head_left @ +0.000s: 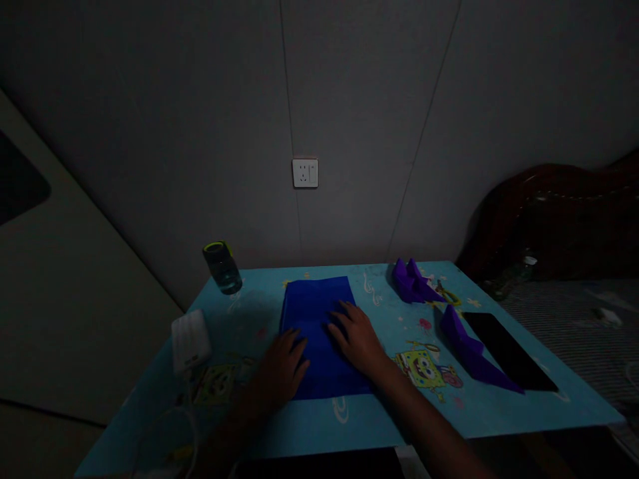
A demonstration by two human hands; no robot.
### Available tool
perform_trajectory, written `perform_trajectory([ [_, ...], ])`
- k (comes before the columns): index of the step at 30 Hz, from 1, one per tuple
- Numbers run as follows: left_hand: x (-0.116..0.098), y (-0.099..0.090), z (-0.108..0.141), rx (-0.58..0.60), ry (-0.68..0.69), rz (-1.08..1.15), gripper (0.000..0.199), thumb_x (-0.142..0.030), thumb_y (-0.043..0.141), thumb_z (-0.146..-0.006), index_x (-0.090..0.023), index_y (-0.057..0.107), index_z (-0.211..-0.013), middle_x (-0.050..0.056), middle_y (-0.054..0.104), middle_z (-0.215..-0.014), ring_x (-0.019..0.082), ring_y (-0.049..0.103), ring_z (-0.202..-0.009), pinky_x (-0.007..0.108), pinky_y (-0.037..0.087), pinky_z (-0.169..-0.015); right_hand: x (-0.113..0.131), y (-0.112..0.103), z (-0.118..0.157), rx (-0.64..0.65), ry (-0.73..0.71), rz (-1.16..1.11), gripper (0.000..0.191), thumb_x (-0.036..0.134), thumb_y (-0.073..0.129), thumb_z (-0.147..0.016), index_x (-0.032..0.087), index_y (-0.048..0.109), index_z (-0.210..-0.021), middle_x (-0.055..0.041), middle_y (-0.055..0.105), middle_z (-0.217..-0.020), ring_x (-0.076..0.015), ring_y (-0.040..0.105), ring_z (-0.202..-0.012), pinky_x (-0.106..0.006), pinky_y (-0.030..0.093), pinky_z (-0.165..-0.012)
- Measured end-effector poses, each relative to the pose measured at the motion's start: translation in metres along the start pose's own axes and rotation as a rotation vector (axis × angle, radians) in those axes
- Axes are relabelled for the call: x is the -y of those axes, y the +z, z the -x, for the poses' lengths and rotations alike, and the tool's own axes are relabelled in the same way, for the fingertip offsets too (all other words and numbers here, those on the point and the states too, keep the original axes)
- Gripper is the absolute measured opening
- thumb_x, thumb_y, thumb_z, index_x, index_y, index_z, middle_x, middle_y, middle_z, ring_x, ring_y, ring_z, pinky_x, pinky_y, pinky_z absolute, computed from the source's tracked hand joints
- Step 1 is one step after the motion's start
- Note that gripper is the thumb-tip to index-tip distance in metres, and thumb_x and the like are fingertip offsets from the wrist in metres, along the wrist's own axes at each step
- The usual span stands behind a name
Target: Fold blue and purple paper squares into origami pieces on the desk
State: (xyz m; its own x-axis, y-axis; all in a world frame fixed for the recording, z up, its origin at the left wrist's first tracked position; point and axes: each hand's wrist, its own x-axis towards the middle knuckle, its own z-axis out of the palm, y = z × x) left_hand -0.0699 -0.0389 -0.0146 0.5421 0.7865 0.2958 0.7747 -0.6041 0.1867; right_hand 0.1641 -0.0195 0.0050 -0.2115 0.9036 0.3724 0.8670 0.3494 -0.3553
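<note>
A sheet of blue paper (319,359) lies on the table in front of me, its left edge looking doubled, as if folded or layered. My left hand (282,366) rests at the paper's lower left edge with its fingers apart. Across the paper's right side lies my right hand (357,336), fingers spread and flat on the surface. Neither hand grips anything. To the right sit two folded purple paper boats, one near the back (412,283) and one nearer me (472,352).
A patterned light-blue cloth covers the table (369,426). At left stand a water bottle (223,268) and a white power bank (191,342) with a cable. A black phone-like slab (509,352) and scissors-like yellow-green handles (452,296) lie right. A wall socket (305,173) is behind.
</note>
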Motion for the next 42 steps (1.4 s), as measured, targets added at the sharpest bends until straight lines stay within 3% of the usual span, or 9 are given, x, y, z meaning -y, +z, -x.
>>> perform_trajectory([
  [8, -0.009, 0.022, 0.021, -0.063, -0.083, -0.016, 0.041, -0.029, 0.043, -0.096, -0.017, 0.053, -0.134, 0.014, 0.051, -0.145, 0.029, 0.045, -0.135, 0.052, 0.039, -0.110, -0.005, 0.013, 0.028, 0.145, 0.039, 0.114, 0.052, 0.047, 0.043, -0.098, 0.017, 0.052, -0.139, -0.0184, 0.042, -0.149, -0.0332, 0.035, -0.141, -0.053, 0.031, -0.113],
  [14, -0.009, 0.029, 0.023, -0.188, -0.078, -0.025, 0.041, -0.028, 0.046, -0.094, -0.020, 0.056, -0.132, 0.012, 0.053, -0.143, 0.029, 0.048, -0.133, 0.050, 0.044, -0.107, -0.004, 0.004, 0.024, 0.084, 0.022, 0.183, 0.050, 0.048, 0.040, -0.099, 0.019, 0.052, -0.139, -0.0160, 0.044, -0.149, -0.0306, 0.034, -0.141, -0.053, 0.025, -0.115],
  [18, -0.007, 0.032, 0.023, -0.197, -0.084, 0.003, 0.041, -0.029, 0.047, -0.093, -0.022, 0.056, -0.133, 0.010, 0.053, -0.143, 0.028, 0.048, -0.133, 0.049, 0.044, -0.107, -0.043, -0.020, 0.009, -0.070, 0.192, 0.373, 0.051, 0.044, 0.043, -0.098, 0.011, 0.052, -0.136, -0.0218, 0.046, -0.145, -0.0348, 0.037, -0.138, -0.052, 0.026, -0.112],
  [22, -0.005, 0.035, 0.024, -0.203, -0.091, 0.000, 0.041, -0.030, 0.046, -0.093, -0.023, 0.056, -0.132, 0.009, 0.053, -0.143, 0.028, 0.049, -0.132, 0.049, 0.046, -0.106, -0.096, -0.043, -0.005, -0.125, 0.447, 0.614, 0.048, 0.026, 0.048, -0.094, 0.004, 0.048, -0.137, -0.0286, 0.044, -0.144, -0.0386, 0.041, -0.133, -0.051, 0.031, -0.106],
  [28, -0.004, 0.037, 0.025, -0.244, -0.078, 0.007, 0.042, -0.030, 0.049, -0.092, -0.025, 0.055, -0.133, 0.008, 0.054, -0.142, 0.028, 0.050, -0.131, 0.046, 0.049, -0.103, -0.130, -0.044, 0.000, -0.147, 0.547, 0.687, 0.037, 0.019, 0.048, -0.090, 0.004, 0.059, -0.121, -0.0282, 0.051, -0.137, -0.0378, 0.047, -0.127, -0.047, 0.036, -0.101],
  [32, -0.002, 0.037, 0.022, -0.258, -0.056, 0.022, 0.041, -0.029, 0.052, -0.091, -0.024, 0.056, -0.131, 0.009, 0.056, -0.140, 0.029, 0.051, -0.130, 0.047, 0.050, -0.102, -0.131, -0.042, 0.005, -0.092, 0.502, 0.602, 0.029, 0.016, 0.046, -0.089, 0.010, 0.063, -0.111, -0.0244, 0.056, -0.132, -0.0331, 0.053, -0.120, -0.041, 0.040, -0.096],
  [36, -0.009, 0.026, 0.016, -0.340, -0.078, 0.083, 0.034, -0.028, 0.052, -0.091, -0.024, 0.062, -0.123, 0.010, 0.062, -0.132, 0.030, 0.055, -0.126, 0.053, 0.047, -0.104, -0.120, -0.047, 0.005, -0.094, 0.489, 0.451, 0.025, 0.019, 0.041, -0.093, 0.014, 0.064, -0.104, -0.0175, 0.069, -0.103, -0.0267, 0.065, -0.092, -0.034, 0.045, -0.081],
  [38, -0.020, 0.016, 0.011, -0.371, -0.117, 0.175, 0.032, -0.029, 0.051, -0.092, -0.025, 0.063, -0.120, 0.009, 0.063, -0.130, 0.029, 0.055, -0.126, 0.053, 0.046, -0.105, -0.108, -0.051, 0.005, -0.126, 0.430, 0.349, 0.024, 0.021, 0.042, -0.093, 0.016, 0.063, -0.102, -0.0127, 0.070, -0.094, -0.0246, 0.066, -0.087, -0.033, 0.046, -0.078],
  [42, -0.048, 0.000, -0.002, -0.325, -0.247, 0.450, 0.036, -0.033, 0.048, -0.094, -0.028, 0.057, -0.128, 0.008, 0.061, -0.132, 0.026, 0.058, -0.123, 0.047, 0.050, -0.102, -0.064, -0.049, 0.012, -0.220, 0.174, 0.153, 0.023, 0.025, 0.044, -0.094, 0.017, 0.064, -0.101, -0.0130, 0.070, -0.103, -0.0260, 0.064, -0.095, -0.038, 0.047, -0.088],
])
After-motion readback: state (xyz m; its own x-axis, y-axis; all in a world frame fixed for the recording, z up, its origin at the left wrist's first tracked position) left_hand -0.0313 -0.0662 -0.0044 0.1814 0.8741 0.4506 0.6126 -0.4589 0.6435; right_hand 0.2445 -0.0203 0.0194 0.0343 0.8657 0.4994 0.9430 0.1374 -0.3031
